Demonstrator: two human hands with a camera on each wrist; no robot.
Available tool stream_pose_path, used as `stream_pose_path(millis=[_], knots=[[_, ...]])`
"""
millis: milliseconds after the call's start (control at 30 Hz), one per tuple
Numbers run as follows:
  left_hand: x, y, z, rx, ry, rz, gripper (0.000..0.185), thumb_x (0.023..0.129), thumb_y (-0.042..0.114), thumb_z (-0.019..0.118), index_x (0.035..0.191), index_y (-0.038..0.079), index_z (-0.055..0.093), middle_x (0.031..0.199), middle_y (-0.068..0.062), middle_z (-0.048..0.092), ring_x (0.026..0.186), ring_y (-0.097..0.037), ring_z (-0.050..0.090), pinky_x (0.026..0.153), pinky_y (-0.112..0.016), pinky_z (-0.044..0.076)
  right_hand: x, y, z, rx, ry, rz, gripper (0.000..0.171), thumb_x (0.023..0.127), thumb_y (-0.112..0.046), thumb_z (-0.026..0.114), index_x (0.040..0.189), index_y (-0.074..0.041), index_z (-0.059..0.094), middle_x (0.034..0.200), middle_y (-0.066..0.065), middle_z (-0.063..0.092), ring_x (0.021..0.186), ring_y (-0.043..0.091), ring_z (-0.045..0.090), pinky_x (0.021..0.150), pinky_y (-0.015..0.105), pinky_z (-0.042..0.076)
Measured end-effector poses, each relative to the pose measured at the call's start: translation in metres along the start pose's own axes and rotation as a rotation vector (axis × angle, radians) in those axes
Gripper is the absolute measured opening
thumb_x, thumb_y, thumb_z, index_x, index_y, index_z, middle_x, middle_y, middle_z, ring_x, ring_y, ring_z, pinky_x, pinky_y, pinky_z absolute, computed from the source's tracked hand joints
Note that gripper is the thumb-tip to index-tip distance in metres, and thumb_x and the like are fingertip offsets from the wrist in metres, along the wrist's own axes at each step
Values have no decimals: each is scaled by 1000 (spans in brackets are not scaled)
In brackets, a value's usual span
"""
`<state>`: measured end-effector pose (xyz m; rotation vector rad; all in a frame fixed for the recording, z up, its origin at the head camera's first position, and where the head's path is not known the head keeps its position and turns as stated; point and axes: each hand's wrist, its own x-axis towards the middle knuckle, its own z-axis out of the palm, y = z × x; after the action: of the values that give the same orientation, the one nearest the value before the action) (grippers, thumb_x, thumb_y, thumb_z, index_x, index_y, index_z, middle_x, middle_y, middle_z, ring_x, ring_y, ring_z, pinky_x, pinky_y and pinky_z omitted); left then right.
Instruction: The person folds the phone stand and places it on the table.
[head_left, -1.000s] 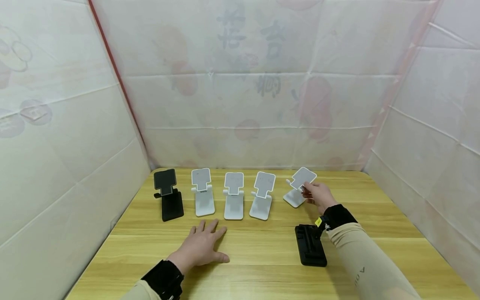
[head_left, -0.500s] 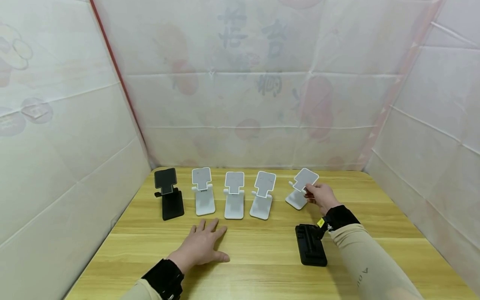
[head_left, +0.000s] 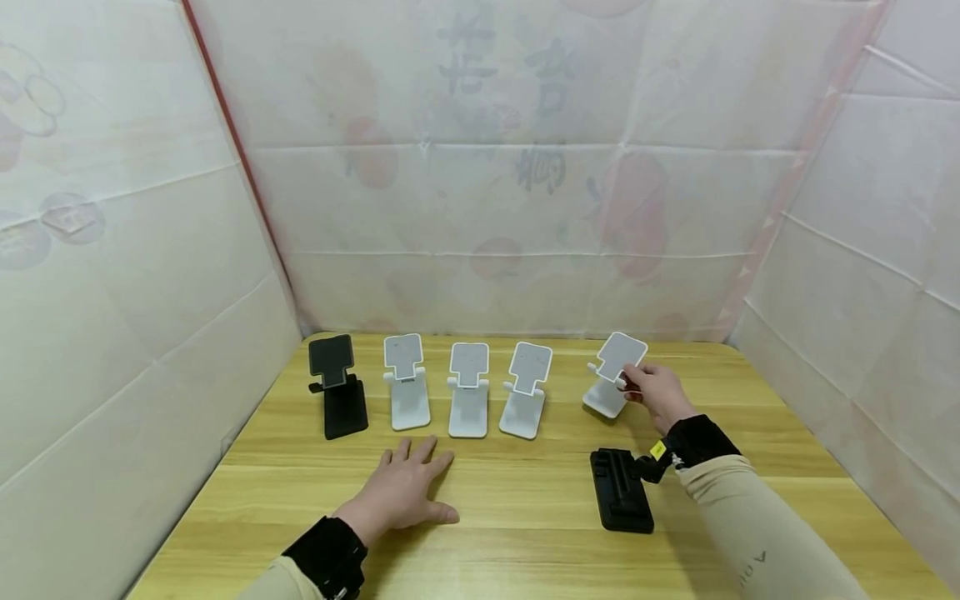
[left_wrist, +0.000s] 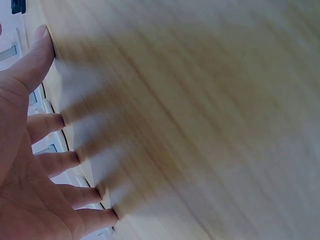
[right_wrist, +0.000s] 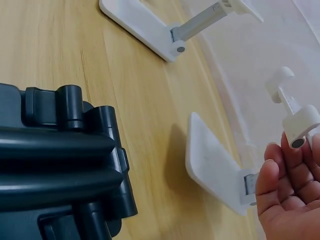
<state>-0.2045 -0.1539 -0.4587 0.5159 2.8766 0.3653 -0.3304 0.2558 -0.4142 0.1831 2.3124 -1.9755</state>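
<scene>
At the right end of the row, my right hand grips a white phone stand by the side of its hinge. In the right wrist view the fingers curl around the neck below the stand's lip. Its base looks tilted, with a shadow on the wood beside it. My left hand rests on the table, fingers spread, holding nothing; in the left wrist view its fingertips touch the wood. A folded black phone stand lies flat nearer me, below the right wrist.
Left of the gripped stand, three white phone stands, the rightmost, stand unfolded in a row. A black unfolded stand is at the far left end. Fabric walls enclose the wooden table at the back and sides.
My right hand has moved the gripped white stand a little to the right and turned it more upright in line with the others. The left hand has not moved.
</scene>
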Motion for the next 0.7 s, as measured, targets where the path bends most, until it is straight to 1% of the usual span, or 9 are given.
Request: stream_pose_path(millis=[67, 167, 300, 433, 567, 700], knots=[[0, 0, 0, 0, 0, -2, 92, 78, 71, 73, 151, 19, 52, 161, -19, 37, 144, -59, 28, 113, -77, 29, -2, 0, -1, 0, -4, -29, 26, 110, -20, 47, 112, 5, 51, 102, 2, 57, 87, 10, 59, 79, 25, 58], [0, 0, 0, -3, 1, -6, 92, 78, 71, 74, 151, 19, 53, 161, -19, 37, 144, -59, 28, 113, -77, 29, -5, -1, -1, -10, -21, -69, 27, 110, -22, 49, 109, 5, 52, 100, 0, 58, 87, 9, 59, 80, 25, 57], [-1, 1, 0, -2, 6, -5, 93, 77, 72, 74, 151, 19, 52, 161, -19, 38, 144, -58, 29, 113, -76, 29, -11, -6, 0, -33, -49, -120, 31, 109, -24, 51, 113, 7, 53, 100, 0, 58, 89, 10, 58, 84, 28, 57], [-2, 1, 1, -2, 13, -1, 93, 78, 72, 74, 151, 18, 52, 161, -19, 37, 144, -58, 29, 113, -77, 29, -20, -16, 5, -59, -69, -174, 35, 109, -26, 52, 116, 8, 52, 101, 0, 59, 92, 10, 58, 86, 27, 56], [-2, 1, 0, -2, 18, 4, 92, 78, 71, 74, 151, 18, 52, 161, -18, 37, 144, -58, 28, 113, -77, 28, -29, -25, 11, -67, -87, -224, 36, 108, -27, 54, 115, 8, 52, 102, 1, 59, 93, 12, 57, 84, 25, 55], [-1, 0, 0, -2, 17, 8, 92, 79, 70, 74, 152, 18, 51, 161, -18, 37, 145, -58, 28, 113, -77, 28, -37, -33, 18, -51, -117, -254, 34, 108, -27, 55, 113, 6, 53, 101, 0, 59, 93, 13, 57, 83, 24, 54]])
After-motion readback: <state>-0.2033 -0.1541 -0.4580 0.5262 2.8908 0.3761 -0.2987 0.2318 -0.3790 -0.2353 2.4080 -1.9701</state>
